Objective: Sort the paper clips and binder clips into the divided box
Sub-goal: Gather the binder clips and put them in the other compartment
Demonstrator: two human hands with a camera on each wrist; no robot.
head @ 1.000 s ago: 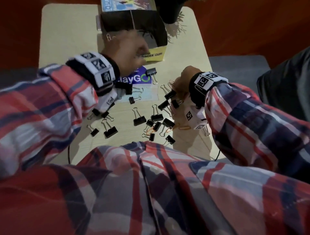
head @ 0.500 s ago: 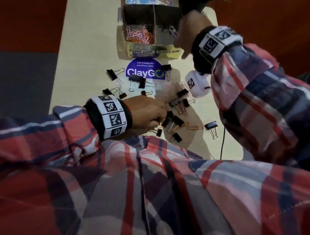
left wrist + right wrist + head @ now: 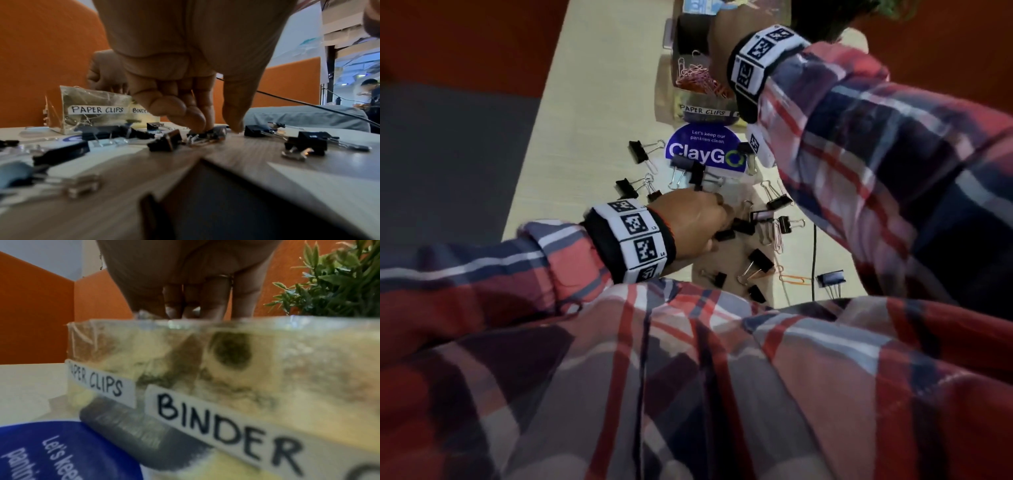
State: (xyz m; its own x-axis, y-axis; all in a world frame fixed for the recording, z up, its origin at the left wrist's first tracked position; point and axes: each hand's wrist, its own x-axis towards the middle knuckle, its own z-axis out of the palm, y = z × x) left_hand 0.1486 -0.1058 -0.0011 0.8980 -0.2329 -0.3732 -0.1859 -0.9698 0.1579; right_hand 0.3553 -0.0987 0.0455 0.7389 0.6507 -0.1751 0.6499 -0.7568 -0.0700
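Observation:
The divided box stands at the table's far end, labelled PAPER CLIPS and BINDER. Pink paper clips fill its left compartment. My right hand reaches down over the right compartment, and its fingers point into the box with their tips hidden behind the rim. Several black binder clips lie scattered on the table nearer me. My left hand is low among them. Its thumb and fingers pinch a small binder clip that sits on the table.
A blue ClayGo sticker lies in front of the box. Loose pink and orange paper clips lie among the binder clips. A thin black cable crosses the table's right edge. A green plant stands behind the box.
My left hand came back from the box to the pile and closed on a binder clip. My right hand rose from the pile to the box and now dips into it.

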